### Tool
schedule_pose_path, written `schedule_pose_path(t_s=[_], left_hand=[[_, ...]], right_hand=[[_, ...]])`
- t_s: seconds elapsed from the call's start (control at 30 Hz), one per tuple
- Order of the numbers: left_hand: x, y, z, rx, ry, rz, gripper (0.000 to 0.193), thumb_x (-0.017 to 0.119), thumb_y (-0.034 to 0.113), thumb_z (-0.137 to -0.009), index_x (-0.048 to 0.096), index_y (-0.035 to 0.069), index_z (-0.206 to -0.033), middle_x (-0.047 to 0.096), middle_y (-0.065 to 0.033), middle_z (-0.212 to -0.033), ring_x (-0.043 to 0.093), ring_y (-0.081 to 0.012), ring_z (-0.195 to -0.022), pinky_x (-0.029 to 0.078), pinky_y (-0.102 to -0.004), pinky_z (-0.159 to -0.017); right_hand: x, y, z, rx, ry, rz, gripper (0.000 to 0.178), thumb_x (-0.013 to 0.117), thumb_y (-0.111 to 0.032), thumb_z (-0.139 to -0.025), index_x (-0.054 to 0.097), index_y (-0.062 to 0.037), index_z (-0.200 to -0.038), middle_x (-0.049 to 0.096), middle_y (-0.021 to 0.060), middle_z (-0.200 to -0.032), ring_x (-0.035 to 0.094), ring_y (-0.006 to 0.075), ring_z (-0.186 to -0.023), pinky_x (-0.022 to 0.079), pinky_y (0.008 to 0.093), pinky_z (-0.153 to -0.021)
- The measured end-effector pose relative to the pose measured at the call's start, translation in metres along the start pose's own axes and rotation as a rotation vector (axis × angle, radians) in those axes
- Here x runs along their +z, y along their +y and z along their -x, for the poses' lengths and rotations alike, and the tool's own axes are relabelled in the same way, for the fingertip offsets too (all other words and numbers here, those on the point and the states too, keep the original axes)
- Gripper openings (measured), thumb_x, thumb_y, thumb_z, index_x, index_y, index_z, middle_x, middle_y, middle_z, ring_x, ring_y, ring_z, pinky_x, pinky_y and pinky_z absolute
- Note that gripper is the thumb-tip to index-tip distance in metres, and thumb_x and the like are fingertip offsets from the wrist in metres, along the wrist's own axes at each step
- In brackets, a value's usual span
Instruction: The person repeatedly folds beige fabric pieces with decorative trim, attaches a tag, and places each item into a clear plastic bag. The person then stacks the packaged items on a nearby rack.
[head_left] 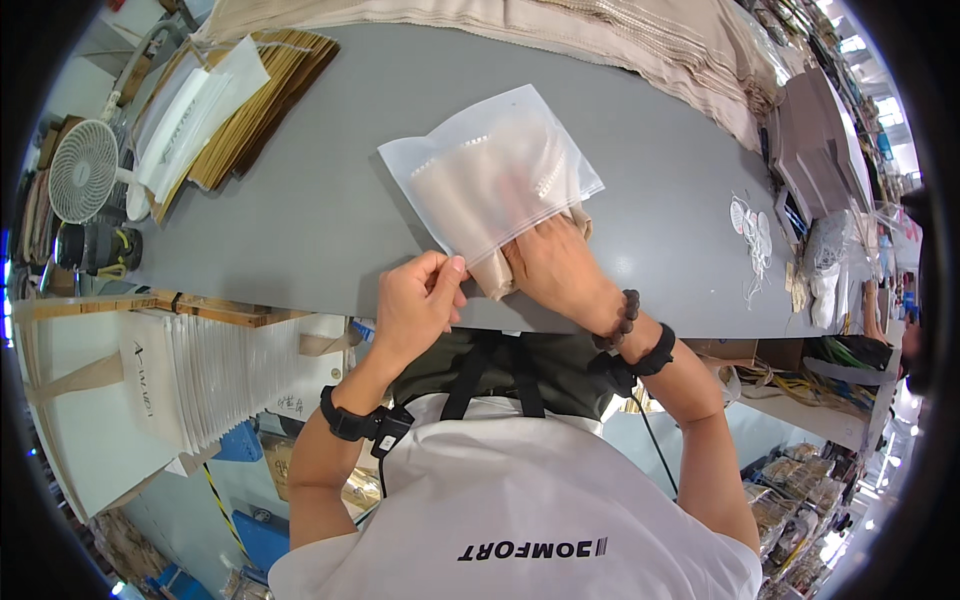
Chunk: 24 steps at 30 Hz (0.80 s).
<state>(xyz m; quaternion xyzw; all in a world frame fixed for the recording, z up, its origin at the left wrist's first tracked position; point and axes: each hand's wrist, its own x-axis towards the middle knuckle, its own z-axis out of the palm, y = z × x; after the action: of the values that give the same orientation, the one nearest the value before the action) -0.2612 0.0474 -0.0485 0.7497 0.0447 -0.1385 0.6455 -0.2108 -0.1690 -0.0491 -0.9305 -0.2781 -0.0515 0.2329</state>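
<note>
A frosted, see-through plastic bag [420, 165] lies on the grey table, its opening turned toward me. Folded beige fabric [492, 274] with a pale trim is partly inside it, and a bit sticks out of the mouth. My left hand [415, 305] pinches the bag's near left corner between thumb and fingers. My right hand [560, 265] reaches into the mouth over the fabric. Its fingers show only faintly through the plastic, so I cannot make out whether they grip the cloth.
Beige fabric [600, 30] is heaped along the far edge of the grey table [290, 220]. Brown envelopes and white bags [230, 120] are stacked at the far left beside a white fan [84, 170]. White string tags [752, 235] and flat mauve packaging [815, 140] lie at the right.
</note>
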Motion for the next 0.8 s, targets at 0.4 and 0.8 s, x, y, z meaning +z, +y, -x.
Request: schedule_pose_path(t_s=[0.4,0.8], left_hand=[[-0.029,0.028,-0.110,0.467,0.395,-0.619,0.020,0.074,0.026,-0.095,0.075,0.008,-0.102,0.071,-0.0089,-0.091,0.069,-0.0287,-0.084,0.055,-0.0421,-0.078],[-0.097,0.005,-0.168,0.418,0.542,-1.027,0.018,0.068,0.023,-0.100,0.068,0.005,-0.101,0.071,-0.0134,-0.096,0.068,-0.0334,-0.090,0.052,-0.0470,-0.080]], right_hand=[[-0.001,0.009,0.022,-0.052,0.041,0.007,0.062,0.069,-0.028,-0.097,0.050,-0.0005,-0.150,0.057,0.0241,-0.148,0.069,0.0388,-0.112,0.054,0.0464,-0.100],[-0.019,0.023,0.052,-0.130,-0.015,-0.060,0.057,0.067,-0.030,-0.098,0.055,-0.0158,-0.152,0.051,0.0122,-0.159,0.060,0.0320,-0.133,0.045,0.0462,-0.115]])
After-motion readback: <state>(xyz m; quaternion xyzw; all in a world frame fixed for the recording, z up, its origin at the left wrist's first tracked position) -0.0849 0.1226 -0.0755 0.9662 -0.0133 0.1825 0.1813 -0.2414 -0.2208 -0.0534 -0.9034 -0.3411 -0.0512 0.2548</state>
